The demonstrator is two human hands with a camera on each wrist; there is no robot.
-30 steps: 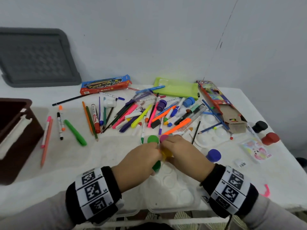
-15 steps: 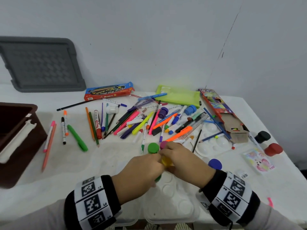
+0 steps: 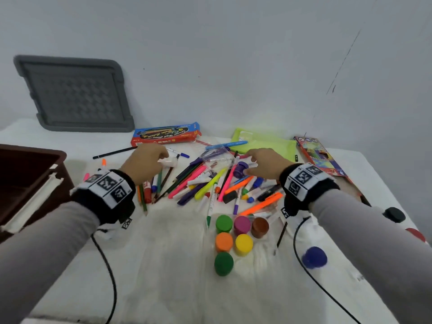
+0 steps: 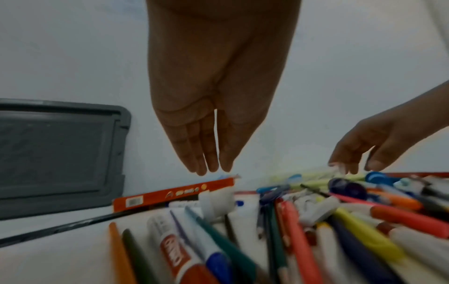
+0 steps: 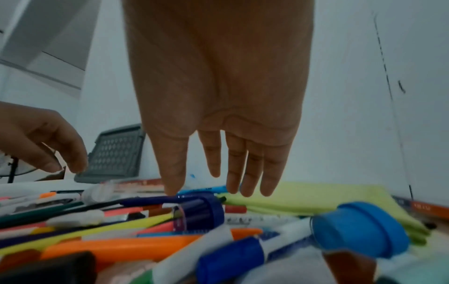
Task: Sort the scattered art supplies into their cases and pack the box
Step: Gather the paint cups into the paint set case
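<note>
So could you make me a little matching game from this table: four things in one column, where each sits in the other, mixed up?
Things:
1. dark green paint pot
2. blue paint pot
3. lime green case
4. brown box

Places:
A. far side of the table, near the wall
B. left edge of the table
C. nearest pot of the cluster of six
D. alone, under the right forearm

Pairs: 1-C, 2-D, 3-A, 4-B
</note>
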